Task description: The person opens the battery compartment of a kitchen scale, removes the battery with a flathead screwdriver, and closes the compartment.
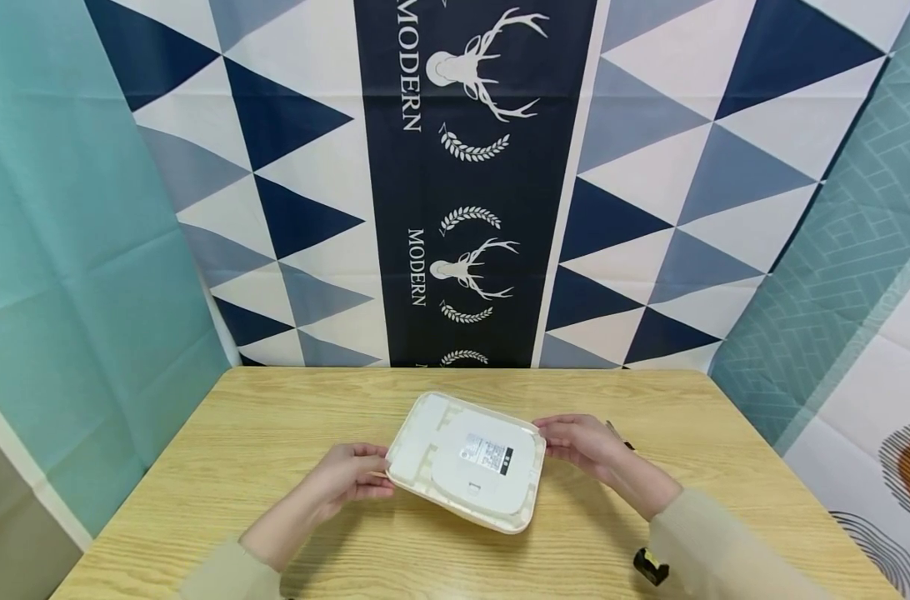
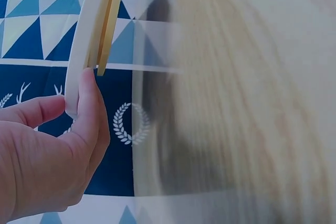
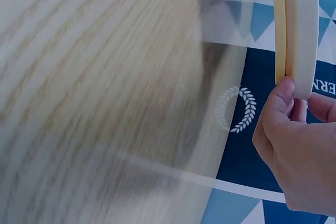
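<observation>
Both hands hold a flat white rectangular device with rounded corners (image 1: 410, 454) over the table, its labelled face towards the head camera. That face has a raised rounded panel and a printed label (image 1: 485, 454) with a black strip. My left hand (image 1: 353, 475) pinches the device's left edge, thumb on one face and fingers on the other. At the upper right corner, my right hand (image 1: 578, 440) grips the edge the same way. Seen edge-on in the left wrist view, the white device (image 2: 79, 51) has a thinner yellowish layer along one side.
The wood-grain table (image 1: 290, 417) stretches out beneath the hands. A black and yellow object like a tape measure (image 1: 650, 567) lies by the right sleeve. Behind the right wrist is a small dark slim item (image 1: 620, 435), partly hidden. A patterned cloth (image 1: 470, 183) hangs at the back.
</observation>
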### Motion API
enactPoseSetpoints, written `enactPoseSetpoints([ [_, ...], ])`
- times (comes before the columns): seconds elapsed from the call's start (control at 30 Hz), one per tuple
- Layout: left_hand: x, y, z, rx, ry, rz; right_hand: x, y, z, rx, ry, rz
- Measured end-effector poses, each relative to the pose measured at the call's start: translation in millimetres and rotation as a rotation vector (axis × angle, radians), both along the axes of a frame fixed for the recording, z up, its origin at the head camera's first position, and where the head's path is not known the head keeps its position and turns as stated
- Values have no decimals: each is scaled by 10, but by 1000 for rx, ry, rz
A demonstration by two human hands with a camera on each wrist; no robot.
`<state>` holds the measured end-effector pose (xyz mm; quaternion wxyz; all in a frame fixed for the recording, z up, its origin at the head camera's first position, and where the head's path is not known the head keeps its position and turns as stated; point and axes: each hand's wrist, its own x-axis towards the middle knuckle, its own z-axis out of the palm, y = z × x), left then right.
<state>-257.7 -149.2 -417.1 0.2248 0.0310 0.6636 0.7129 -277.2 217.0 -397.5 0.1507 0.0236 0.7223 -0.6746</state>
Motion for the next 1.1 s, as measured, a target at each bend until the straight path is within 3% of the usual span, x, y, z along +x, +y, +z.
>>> enactPoseSetpoints([
  [0.2,73,-8,-80,18,-5,-45,-31,-3,-66,-4,4,23],
  [0.6,208,41,-137,28,-32,-70,-104,-5,-175,-6,-29,42],
  [1.1,260,137,-261,33,-78,-108,-217,-16,-281,22,-51,7],
])
